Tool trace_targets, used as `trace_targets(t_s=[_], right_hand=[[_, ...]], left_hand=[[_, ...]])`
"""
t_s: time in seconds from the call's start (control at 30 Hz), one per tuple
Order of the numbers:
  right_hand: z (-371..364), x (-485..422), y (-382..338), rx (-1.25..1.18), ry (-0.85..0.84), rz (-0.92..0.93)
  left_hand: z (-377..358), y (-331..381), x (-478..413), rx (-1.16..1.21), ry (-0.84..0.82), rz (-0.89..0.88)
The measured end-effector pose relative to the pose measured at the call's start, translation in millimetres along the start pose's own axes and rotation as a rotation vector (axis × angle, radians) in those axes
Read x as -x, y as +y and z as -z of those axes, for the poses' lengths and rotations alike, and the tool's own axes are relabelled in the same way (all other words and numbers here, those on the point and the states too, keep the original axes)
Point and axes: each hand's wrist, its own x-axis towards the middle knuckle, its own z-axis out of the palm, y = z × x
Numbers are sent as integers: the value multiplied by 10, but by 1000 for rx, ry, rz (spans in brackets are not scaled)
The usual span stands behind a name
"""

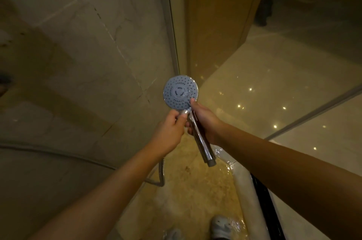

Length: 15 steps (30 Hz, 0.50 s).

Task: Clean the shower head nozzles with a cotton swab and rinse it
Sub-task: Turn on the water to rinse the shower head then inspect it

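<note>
Beige marble wall tiles [78,47] rise at your left; your left hand [168,130] pinches the neck below the round grey-faced chrome shower head [180,92]. Your right hand [205,120] grips its handle, thumb on the face, above the wet floor [186,190]. No writing is readable.

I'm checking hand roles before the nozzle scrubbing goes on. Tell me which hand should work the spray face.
Right, probably. The right hand grips the chrome handle with its thumb already on the shower head face. The left hand pinches the neck below, steadying. No cotton swab is discernible.
</note>
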Motion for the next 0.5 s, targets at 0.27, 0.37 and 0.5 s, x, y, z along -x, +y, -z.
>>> trace_targets(t_s=[0.27, 0.37, 0.5], right_hand=[[70, 67, 83, 81, -10, -82], [80, 55, 64, 62, 15, -97], [97, 49, 35, 38, 24, -101]], left_hand=[[340, 36, -246, 30, 189, 115], [261, -26, -188, -10, 119, 155], [80, -91, -62, -144, -27, 135]])
